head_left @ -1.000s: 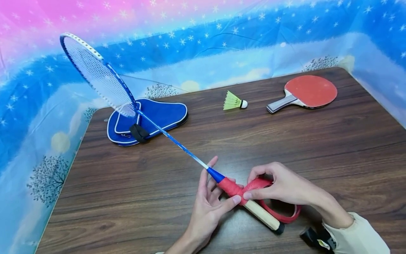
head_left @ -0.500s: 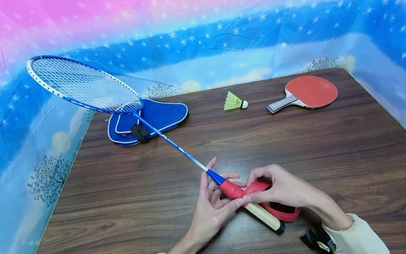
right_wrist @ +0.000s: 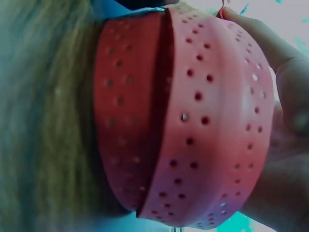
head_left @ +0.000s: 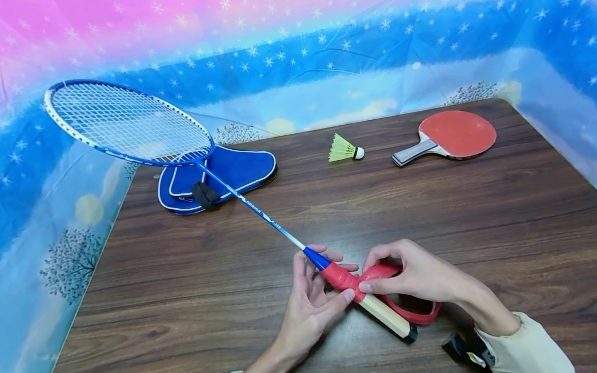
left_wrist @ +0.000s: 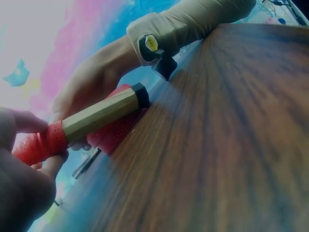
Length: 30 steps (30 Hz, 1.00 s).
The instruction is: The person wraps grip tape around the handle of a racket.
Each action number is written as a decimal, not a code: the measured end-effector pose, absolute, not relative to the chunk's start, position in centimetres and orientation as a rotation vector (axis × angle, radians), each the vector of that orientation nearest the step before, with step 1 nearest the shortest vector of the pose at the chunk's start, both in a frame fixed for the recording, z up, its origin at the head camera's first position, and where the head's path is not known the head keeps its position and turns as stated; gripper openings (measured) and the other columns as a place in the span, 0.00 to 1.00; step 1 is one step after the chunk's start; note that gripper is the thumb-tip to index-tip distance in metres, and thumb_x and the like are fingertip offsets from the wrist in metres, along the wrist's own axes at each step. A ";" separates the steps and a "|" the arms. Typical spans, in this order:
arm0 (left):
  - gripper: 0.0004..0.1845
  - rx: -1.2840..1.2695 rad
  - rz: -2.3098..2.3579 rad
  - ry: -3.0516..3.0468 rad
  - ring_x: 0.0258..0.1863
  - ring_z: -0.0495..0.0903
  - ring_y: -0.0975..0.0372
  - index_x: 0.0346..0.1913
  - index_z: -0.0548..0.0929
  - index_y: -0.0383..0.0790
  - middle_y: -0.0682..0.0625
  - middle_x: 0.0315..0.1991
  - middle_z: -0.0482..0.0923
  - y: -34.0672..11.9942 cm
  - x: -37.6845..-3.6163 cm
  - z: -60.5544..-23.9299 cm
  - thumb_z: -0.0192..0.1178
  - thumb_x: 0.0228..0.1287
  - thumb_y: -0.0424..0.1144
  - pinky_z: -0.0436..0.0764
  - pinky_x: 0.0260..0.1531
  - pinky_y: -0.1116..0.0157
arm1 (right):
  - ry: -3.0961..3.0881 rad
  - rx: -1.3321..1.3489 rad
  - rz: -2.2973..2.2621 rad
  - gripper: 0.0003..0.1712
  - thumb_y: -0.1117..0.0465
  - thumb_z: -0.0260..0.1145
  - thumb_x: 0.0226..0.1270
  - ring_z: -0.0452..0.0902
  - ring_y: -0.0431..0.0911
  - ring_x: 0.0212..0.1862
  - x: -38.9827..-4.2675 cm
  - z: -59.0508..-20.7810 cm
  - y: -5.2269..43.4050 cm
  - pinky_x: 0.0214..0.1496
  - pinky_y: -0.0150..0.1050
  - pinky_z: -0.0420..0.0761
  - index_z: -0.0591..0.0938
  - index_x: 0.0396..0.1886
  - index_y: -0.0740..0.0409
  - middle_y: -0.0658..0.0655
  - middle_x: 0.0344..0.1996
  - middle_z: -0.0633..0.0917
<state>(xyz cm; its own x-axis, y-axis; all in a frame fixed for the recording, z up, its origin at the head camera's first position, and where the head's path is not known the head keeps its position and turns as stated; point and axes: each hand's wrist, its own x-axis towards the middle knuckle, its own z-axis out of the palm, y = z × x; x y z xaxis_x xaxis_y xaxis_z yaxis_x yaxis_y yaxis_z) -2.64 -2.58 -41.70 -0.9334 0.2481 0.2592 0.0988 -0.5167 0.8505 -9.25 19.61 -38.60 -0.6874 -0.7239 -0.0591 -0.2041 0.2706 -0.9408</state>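
I see the racket [head_left: 242, 199] held low over the table [head_left: 420, 207], its long axis running from the head at far left, out past the table edge, down to the butt near me at right. So it points away and to the left, with the strung face turned nearly flat toward the camera.

My left hand [head_left: 310, 305] sits under the handle [head_left: 373, 305] at the upper, already wrapped part, fingers curled up around it and thumb pressing on the red wrap just below the blue cone. My right hand [head_left: 420, 274] is just to the right of it, pinching the red tape [head_left: 415, 316] against the handle where the wrapped part ends. The two hands nearly touch. The loose tape loops from that pinch down and around to the right, below the bare wood. The bare stretch lies toward the butt cap, down and right of both hands, so the right hand is the nearer one to it.

The right wrist view shows only perforated red tape close up, probably two overlapping turns, though I can't be sure.

Beyond lie a blue cover [head_left: 219, 176], a shuttlecock [head_left: 345, 149] and a paddle [head_left: 448, 135].
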 end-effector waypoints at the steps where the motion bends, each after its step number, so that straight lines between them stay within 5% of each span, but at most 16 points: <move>1: 0.39 0.516 2.599 1.520 0.60 0.69 0.36 0.67 0.51 0.33 0.25 0.59 0.59 -2.6 -2.6 -41.7 0.61 0.58 0.16 0.81 0.50 0.53 | 2.056 -0.824 -1.421 0.06 0.52 0.71 0.64 0.72 0.41 0.29 -9.2 -38.6 19.6 0.26 0.34 0.74 0.84 0.37 0.46 0.48 0.25 0.80; 9: 0.46 0.316 2.573 1.614 0.55 0.75 0.40 0.72 0.55 0.40 0.24 0.55 0.67 -2.7 -2.6 -41.4 0.66 0.54 0.17 0.82 0.48 0.55 | 2.075 -0.849 -1.394 0.06 0.52 0.71 0.64 0.73 0.42 0.29 -9.3 -38.5 19.6 0.27 0.35 0.75 0.84 0.37 0.44 0.48 0.27 0.81; 14: 0.49 0.335 2.559 1.567 0.58 0.73 0.40 0.75 0.52 0.49 0.24 0.58 0.65 -2.8 -2.6 -41.1 0.63 0.56 0.17 0.81 0.50 0.55 | 2.048 -0.861 -1.405 0.05 0.53 0.70 0.66 0.76 0.45 0.37 -9.4 -38.5 19.8 0.37 0.38 0.78 0.84 0.40 0.43 0.48 0.33 0.84; 22: 0.49 0.363 2.556 1.554 0.58 0.72 0.40 0.76 0.49 0.47 0.23 0.58 0.64 -2.6 -2.6 -41.3 0.64 0.57 0.18 0.81 0.50 0.55 | 2.125 -0.805 -1.391 0.07 0.50 0.72 0.63 0.70 0.40 0.27 -9.2 -38.7 19.6 0.25 0.34 0.70 0.83 0.34 0.44 0.46 0.23 0.76; 30: 0.52 0.284 2.540 1.559 0.56 0.74 0.40 0.77 0.51 0.57 0.23 0.57 0.63 -2.6 -2.5 -41.2 0.63 0.57 0.18 0.79 0.52 0.52 | 2.133 -0.787 -1.390 0.07 0.50 0.73 0.62 0.69 0.41 0.24 -9.6 -38.4 20.1 0.24 0.35 0.71 0.83 0.31 0.44 0.47 0.20 0.75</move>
